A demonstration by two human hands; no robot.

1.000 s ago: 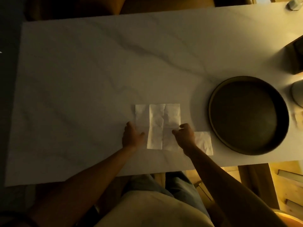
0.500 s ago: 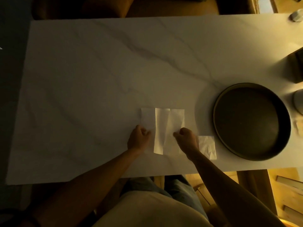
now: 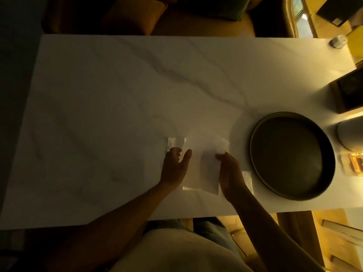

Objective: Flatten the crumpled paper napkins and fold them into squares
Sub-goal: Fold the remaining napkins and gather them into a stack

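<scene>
A corner of the paper napkin (image 3: 202, 154) is pinched by the right hand (image 3: 229, 171), low and right of centre in the frame, its fingertips closed on a raised, blurred flap. The left hand (image 3: 174, 167) is laid on the napkin's left part, just left of centre, with the thumb spread out and the fingers loosely bent; nothing is seen to be gripped by it. The napkin is spread on the white marble table (image 3: 117, 95) near its lower edge, between the two hands. A second, folded napkin (image 3: 247, 179) is partly covered by the right wrist. Further right, a dark round pan (image 3: 290, 156) is set on the table, close to the folded napkin.
</scene>
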